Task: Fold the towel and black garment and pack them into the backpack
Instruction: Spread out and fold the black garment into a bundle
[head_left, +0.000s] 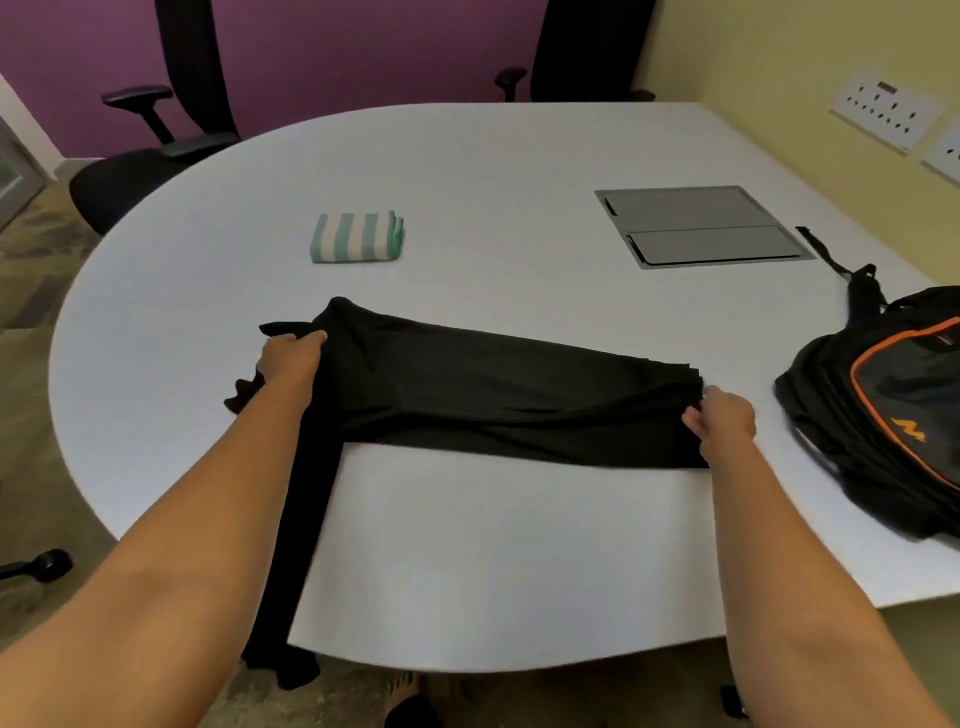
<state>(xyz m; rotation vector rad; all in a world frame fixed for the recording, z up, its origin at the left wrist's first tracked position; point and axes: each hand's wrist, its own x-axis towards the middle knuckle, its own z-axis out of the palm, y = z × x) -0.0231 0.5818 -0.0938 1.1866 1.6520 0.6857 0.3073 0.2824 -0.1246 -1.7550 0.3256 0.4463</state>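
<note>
The black garment (498, 395) lies across the middle of the white table (493, 545) as a long band, with one part trailing over the near edge by my left arm. My left hand (291, 358) grips its left end. At the right end my right hand (722, 421) pinches the stacked layers. The green-and-white striped towel (358, 236) sits folded in a small block farther back on the left. The black backpack with orange trim (893, 415) lies at the right edge of the table.
A grey metal cable hatch (701, 226) is set into the tabletop at the back right. Black office chairs (156, 150) stand behind the table on the left and at the back. Wall sockets (888, 111) are on the yellow wall to the right.
</note>
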